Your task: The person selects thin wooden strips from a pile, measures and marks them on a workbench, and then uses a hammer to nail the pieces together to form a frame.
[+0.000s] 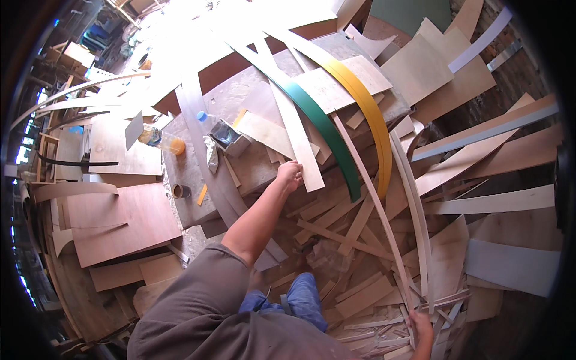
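Pale wood is nearly everywhere I look. My right hand (421,327) is low down on the right, with its fingers closed around the near end of a long thin wood strip (384,210). The thin strip runs up and away from me, between a green curved strip (327,129) and a yellow curved strip (372,114). My left hand (290,175) is up by the grey surface (255,174). Its fingers are curled in, right by the edge of a flat pale strip (294,132), but I cannot tell if they have hold of it. That flat strip lies across the surface, and its near end pokes out past the edge. To the left on the surface I see a clear bottle with a blue cap (204,119), a jar with an orange end (177,146), a small dark box (228,137) and a brown cup (180,191). A pink-brown board (123,222) is farther left. Lots of wood scraps (366,294) lie in a messy heap on the floor, to the right of the blue trousers (306,300).
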`<state>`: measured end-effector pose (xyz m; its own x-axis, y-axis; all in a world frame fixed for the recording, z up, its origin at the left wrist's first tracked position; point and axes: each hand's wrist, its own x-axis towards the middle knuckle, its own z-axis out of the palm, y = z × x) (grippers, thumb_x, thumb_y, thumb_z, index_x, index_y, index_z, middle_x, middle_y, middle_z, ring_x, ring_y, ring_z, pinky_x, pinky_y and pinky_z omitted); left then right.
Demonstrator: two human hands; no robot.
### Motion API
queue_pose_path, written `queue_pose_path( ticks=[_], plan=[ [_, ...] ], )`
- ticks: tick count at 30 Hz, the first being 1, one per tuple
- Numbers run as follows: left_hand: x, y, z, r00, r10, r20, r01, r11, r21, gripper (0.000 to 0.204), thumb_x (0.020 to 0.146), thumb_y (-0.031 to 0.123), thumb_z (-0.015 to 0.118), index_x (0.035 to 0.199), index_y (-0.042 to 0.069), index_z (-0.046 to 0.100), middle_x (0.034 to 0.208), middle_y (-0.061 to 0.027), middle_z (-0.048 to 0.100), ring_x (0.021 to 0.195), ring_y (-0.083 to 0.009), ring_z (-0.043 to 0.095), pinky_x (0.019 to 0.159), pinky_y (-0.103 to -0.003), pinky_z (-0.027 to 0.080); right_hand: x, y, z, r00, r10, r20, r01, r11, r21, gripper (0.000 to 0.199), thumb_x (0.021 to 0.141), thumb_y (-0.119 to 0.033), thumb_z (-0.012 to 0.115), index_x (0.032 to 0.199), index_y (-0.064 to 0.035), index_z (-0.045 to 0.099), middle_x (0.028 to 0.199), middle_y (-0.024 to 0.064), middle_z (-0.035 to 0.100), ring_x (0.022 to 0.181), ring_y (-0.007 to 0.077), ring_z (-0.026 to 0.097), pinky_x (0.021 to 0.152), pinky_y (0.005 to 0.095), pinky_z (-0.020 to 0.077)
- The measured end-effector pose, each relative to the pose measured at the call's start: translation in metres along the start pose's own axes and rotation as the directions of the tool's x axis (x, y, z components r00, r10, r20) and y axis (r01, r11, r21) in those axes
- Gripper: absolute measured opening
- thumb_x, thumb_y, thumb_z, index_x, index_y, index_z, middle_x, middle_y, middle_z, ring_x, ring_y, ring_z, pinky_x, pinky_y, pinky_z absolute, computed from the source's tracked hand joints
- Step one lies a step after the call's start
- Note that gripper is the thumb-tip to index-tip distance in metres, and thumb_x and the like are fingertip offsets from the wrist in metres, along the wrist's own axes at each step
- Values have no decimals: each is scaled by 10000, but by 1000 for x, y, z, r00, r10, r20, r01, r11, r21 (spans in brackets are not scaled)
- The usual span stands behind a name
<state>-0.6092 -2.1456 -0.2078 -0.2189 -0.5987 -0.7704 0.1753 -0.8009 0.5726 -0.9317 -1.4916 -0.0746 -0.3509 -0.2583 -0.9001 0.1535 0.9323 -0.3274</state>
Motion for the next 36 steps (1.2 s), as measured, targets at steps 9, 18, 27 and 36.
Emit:
queue_pose_path(
  ticks=[9, 18, 27, 36],
  plan=[
    [-75, -72, 22, 933, 226, -281, -99, 909, 404, 299, 803, 316, 709, 759, 63, 555, 657, -29, 543, 597, -161, 512, 562, -319, 420, -143, 154, -72, 924, 261, -280, -266, 964, 18, 368, 862, -382, 637, 861, -18, 690, 771, 78, 662, 765, 217, 641, 702, 350, 467],
    [-148, -101, 134, 835, -368, 409, 355, 928, 110, 472, 875, 477, 625, 1105, 83, 503, 1034, -82, 540, 956, -214, 552, 841, -405, 468, -237, 178, -30, 853, 347, -390, -397, 916, -53, 370, 847, -400, 642, 887, -35, 691, 811, 83, 666, 798, 237, 640, 732, 374, 469],
    [-223, -169, 95, 805, -436, 402, 367, 899, 240, 151, 924, 181, 566, 999, 75, 490, 857, -40, 539, 697, -186, 582, 688, -409, 548, -283, 201, 96, 865, 301, -401, -369, 924, -101, 377, 833, -417, 647, 913, -52, 692, 851, 89, 670, 831, 258, 640, 762, 398, 470],
    [-355, -141, 1, 685, -454, 570, 210, 872, 442, 165, 949, 184, 556, 1070, 92, 494, 970, -88, 577, 819, -232, 639, 672, -374, 538, -358, 266, 283, 856, 254, -450, -344, 930, -128, 388, 819, -435, 652, 940, -68, 693, 891, 94, 673, 864, 278, 639, 793, 422, 471]
  ],
)
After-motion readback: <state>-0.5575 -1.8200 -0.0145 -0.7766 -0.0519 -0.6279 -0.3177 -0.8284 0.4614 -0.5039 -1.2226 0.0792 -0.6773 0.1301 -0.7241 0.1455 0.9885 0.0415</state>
